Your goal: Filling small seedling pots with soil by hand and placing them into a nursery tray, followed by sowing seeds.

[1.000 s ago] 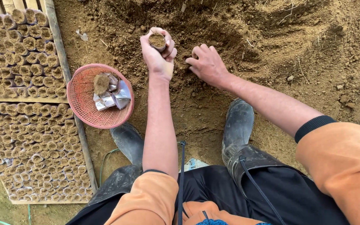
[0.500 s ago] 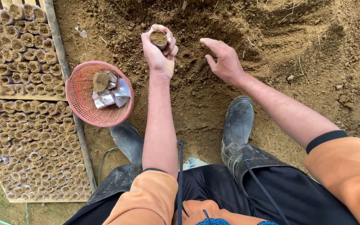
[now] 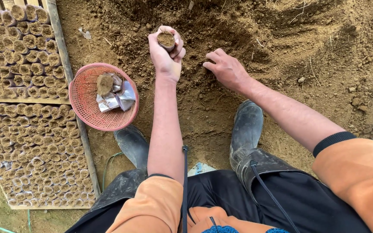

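Ground: loose brown soil (image 3: 255, 26), dug into a heap.
Left hand (image 3: 165, 54): closed around a small soil-filled pot (image 3: 166, 40), held upright above the soil.
Right hand (image 3: 225, 69): open, fingers pressing into the soil.
Basket (image 3: 87, 108): red, just left of the left arm.

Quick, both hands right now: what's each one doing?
Left hand: closed in a grip round a small soil-filled tube pot, held upright.
Right hand: open, empty, fingers curled into the loose soil.
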